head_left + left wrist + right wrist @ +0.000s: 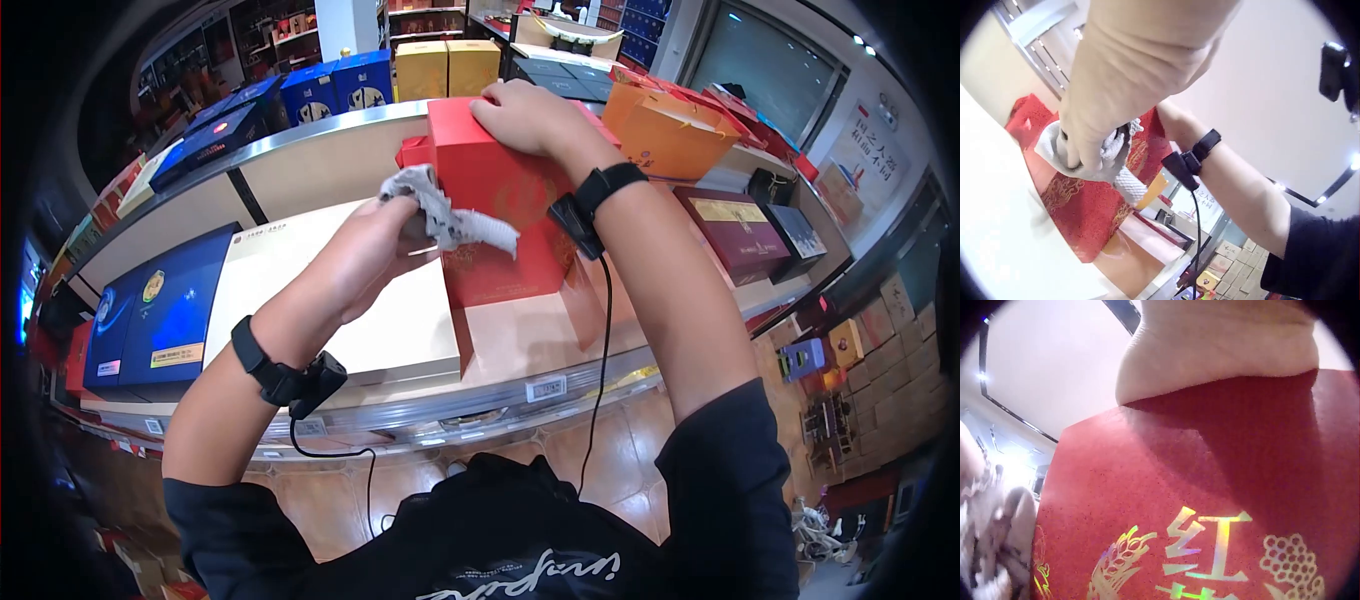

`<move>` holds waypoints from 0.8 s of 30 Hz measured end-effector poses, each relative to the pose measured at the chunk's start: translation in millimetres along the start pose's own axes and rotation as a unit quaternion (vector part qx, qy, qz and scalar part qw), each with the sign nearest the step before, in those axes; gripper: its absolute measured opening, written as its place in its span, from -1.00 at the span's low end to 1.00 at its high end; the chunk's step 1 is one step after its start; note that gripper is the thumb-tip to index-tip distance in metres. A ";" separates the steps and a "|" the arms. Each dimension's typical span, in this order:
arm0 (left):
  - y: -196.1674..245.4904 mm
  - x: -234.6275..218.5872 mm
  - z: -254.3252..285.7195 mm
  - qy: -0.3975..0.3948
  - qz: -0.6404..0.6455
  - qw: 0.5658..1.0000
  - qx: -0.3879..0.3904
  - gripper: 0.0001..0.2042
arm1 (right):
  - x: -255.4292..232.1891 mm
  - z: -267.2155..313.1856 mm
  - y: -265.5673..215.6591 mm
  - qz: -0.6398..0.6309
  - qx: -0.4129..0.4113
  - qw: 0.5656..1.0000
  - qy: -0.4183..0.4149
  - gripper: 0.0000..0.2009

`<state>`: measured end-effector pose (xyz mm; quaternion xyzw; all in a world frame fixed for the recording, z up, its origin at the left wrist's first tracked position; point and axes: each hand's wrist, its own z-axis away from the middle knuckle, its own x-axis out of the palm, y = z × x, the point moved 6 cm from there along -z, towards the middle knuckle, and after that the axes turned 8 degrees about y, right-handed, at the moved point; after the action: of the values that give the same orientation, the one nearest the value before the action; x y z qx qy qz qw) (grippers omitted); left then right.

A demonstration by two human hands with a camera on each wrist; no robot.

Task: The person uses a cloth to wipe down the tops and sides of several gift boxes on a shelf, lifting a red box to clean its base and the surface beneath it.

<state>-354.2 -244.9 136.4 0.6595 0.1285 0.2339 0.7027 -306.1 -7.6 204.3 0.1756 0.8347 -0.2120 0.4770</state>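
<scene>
A tall red gift box with gold print stands on the shelf in front of me. My left hand grips a crumpled grey-white cloth beside the left part of the box. In the left wrist view the cloth bunches around the fingers and its loose end hangs across the red surface. My right hand rests on the box's top. The right wrist view shows the heel of that hand on the top edge, above shiny printed characters and a wheat-ear design.
A large cream box and blue boxes lie to the left. Orange gift bags and a maroon box are at the right. Blue and gold boxes line the raised back ledge. Cables hang from both wrist bands.
</scene>
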 end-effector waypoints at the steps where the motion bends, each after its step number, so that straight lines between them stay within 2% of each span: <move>1: 9.9 0.4 2.5 0.003 0.001 1.000 0.021 -0.67 | 0.7 0.6 2.7 -0.011 0.000 1.000 0.008 -0.36; 2: 17.6 1.0 2.9 0.002 0.000 0.999 0.034 -0.67 | -1.6 4.0 2.2 -0.022 0.001 1.000 0.014 -0.36; 3: 25.7 1.0 1.7 0.000 -0.001 0.999 0.046 -0.66 | -6.0 9.0 0.6 -0.038 -0.001 0.998 0.056 -0.44; 5: 36.1 2.4 -0.9 -0.001 0.002 0.998 0.064 -0.67 | -15.3 14.8 -4.1 -0.062 -0.042 0.992 0.099 -0.52; 9: 51.8 16.6 10.2 -0.001 -0.019 0.997 0.079 -0.68 | -30.5 27.5 -12.2 -0.128 -0.170 0.962 0.172 -0.68; 12: 62.9 24.2 16.7 -0.003 -0.034 0.995 0.097 -0.67 | -52.8 54.4 -16.6 -0.243 -0.176 0.935 0.188 -0.72; 14: 68.8 28.4 18.7 0.000 -0.034 0.994 0.107 -0.67 | -78.7 92.1 -28.4 -0.287 -0.176 0.914 0.225 -0.73; 16: 76.1 45.2 24.9 0.000 -0.016 0.996 0.092 -0.67 | -103.3 139.6 -41.8 -0.469 -0.069 0.861 0.185 -0.71; 18: 77.3 58.4 26.3 -0.025 0.008 0.997 0.079 -0.65 | -114.4 182.1 -41.7 -0.454 -0.058 0.874 0.163 -0.57; 20: 78.1 73.8 23.3 -0.084 0.034 0.993 0.071 -0.61 | -118.6 215.0 -42.6 -0.401 -0.129 0.873 0.245 -0.45; 22: 67.4 105.3 32.8 -0.109 -0.034 0.993 0.018 -0.58 | -117.2 239.8 -31.7 -0.344 -0.151 0.886 0.272 -0.26; 24: 61.9 134.0 35.5 -0.208 -0.167 0.964 -0.007 -0.54 | -72.9 256.0 -1.7 -0.416 -0.054 0.864 0.279 -0.30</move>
<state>-231.7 -207.6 218.1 0.6581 0.0860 -0.0278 0.7475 -86.9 -149.2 151.6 -0.1620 0.9386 -0.2874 0.1007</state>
